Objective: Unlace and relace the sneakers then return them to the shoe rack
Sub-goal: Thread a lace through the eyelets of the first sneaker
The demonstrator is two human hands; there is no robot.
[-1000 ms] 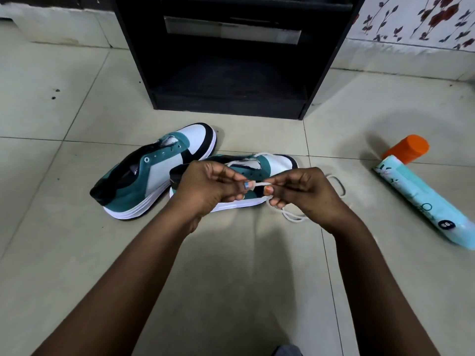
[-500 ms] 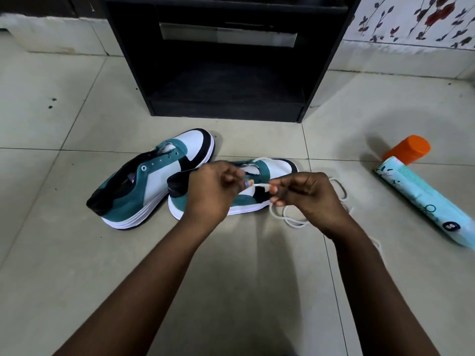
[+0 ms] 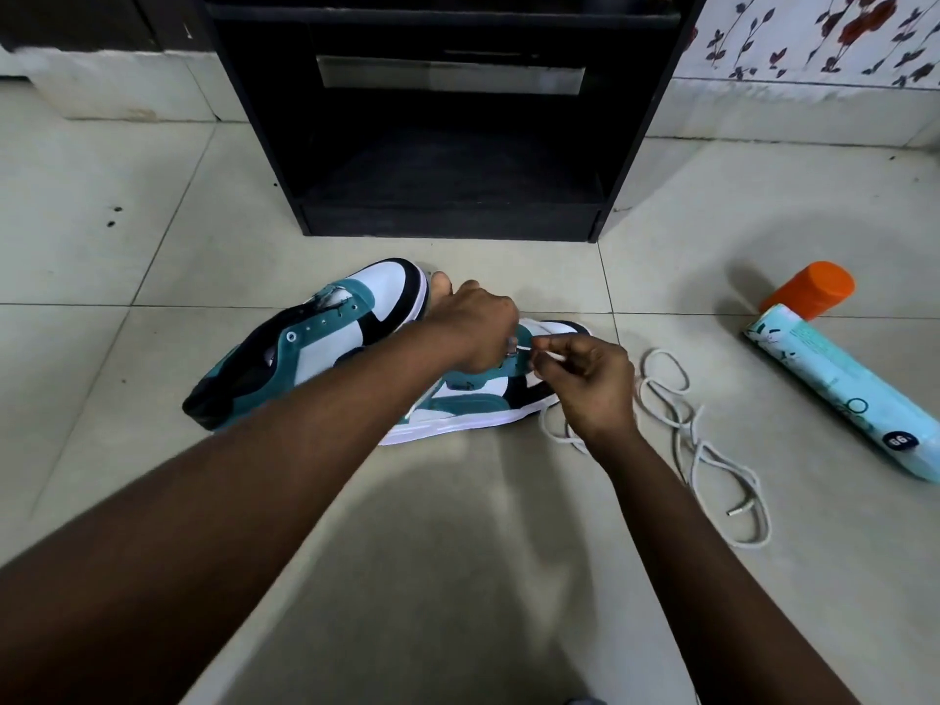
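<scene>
Both hands [image 3: 478,330] dropped onto right-pointing sneaker [image 3: 488,394], fingers [image 3: 547,356] pinching lace [image 3: 676,409]

This looks like a room in a home. Pale floor tiles [image 3: 152,206] fill most of the frame, a black shoe rack [image 3: 447,119] stands at top centre against the wall, and floral wallpaper [image 3: 814,33] covers the upper right corner.

My left hand [image 3: 473,325] and forearm cover the heel and lace holes of the nearer teal, white and black sneaker [image 3: 488,399]. My right hand [image 3: 585,384] hides where the white cord lace [image 3: 681,424] ends. The tall black wooden shoe rack [image 3: 447,119] is cut off at the frame's top edge.
</scene>
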